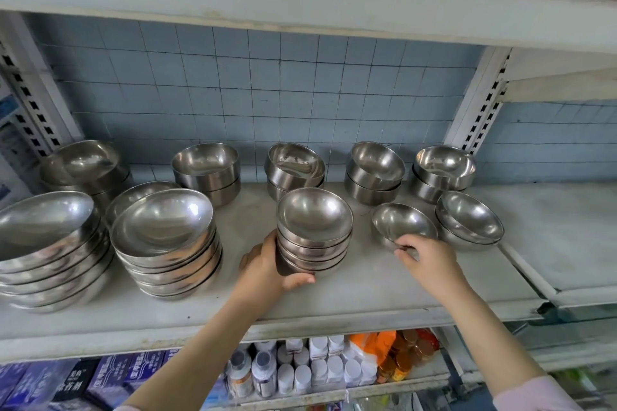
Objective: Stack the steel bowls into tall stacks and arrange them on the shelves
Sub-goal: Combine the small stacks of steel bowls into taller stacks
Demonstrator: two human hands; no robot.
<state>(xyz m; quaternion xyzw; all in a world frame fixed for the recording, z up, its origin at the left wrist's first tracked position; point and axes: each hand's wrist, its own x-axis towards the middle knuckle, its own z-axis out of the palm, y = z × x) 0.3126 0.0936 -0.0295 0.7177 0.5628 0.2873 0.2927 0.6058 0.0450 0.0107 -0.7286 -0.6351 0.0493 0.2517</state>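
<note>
Stack of small steel bowls (314,230) at frame centre on shelf (367,290); my left hand (267,265) wraps its left side. My right hand (430,260) pinches near rim of single bowl (402,223), right of centre.

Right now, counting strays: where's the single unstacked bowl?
Head view, right of centre: single bowl on the shelf at the right hand, between the stack in the left hand and a bowl pair.

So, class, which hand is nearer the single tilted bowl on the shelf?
Right. The right hand pinches the single bowl at its near rim; the left hand grips the small stack to its left.
</note>
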